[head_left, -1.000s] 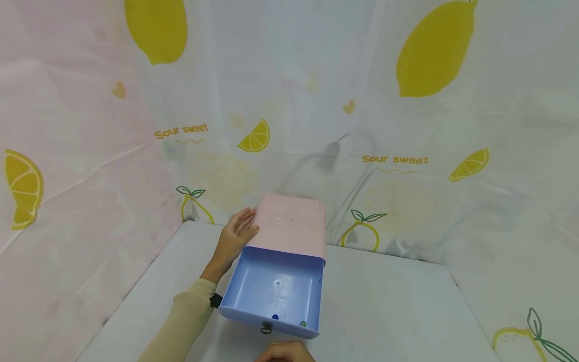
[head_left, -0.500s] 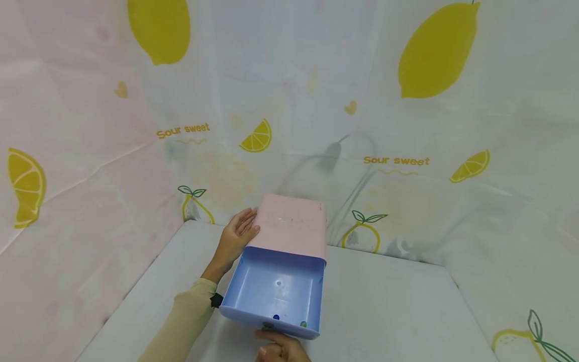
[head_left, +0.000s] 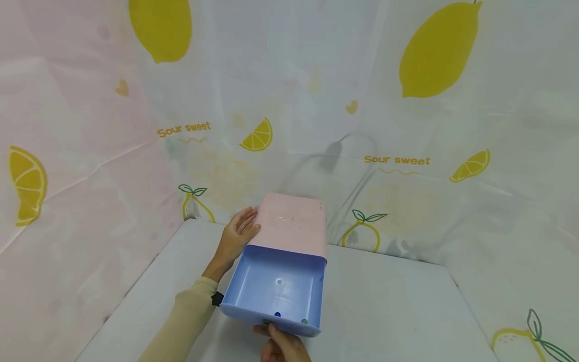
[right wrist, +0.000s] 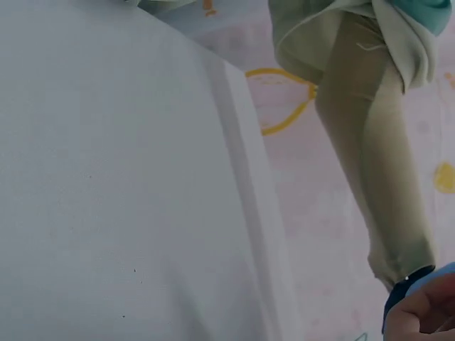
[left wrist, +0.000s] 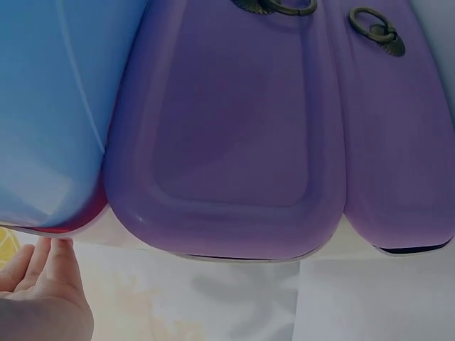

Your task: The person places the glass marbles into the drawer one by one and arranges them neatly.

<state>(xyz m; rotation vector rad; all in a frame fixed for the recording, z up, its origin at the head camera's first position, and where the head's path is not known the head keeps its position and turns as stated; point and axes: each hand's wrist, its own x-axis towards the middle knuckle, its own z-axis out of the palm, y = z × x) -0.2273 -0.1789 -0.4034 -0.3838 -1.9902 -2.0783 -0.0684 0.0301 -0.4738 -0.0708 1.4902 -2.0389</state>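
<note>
A pink box-shaped drawer cabinet (head_left: 289, 221) stands on the table, its top drawer, light blue inside (head_left: 280, 281), pulled well out. My left hand (head_left: 235, 236) rests against the cabinet's left side with its fingers extended; in the left wrist view the same hand (left wrist: 50, 298) touches the lower edge of the casing. At the drawer front, my right hand (head_left: 285, 344) pinches the small metal ring pull (head_left: 266, 322) between thumb and index finger, mostly covering it. Near the front wall inside the drawer lie a small dark blue bead (head_left: 277, 314) and a small green bead (head_left: 304, 321).
Below the pulled-out drawer, the left wrist view shows two purple drawer fronts (left wrist: 234, 128) with bronze ring pulls (left wrist: 373, 27). The cabinet is on a white table (head_left: 384, 306), with lemon-printed cloth (head_left: 316, 100) hanging behind and at the sides.
My right hand has come up from below the drawer front to the ring pull and now pinches it. The left hand, cabinet and drawer have kept their places.
</note>
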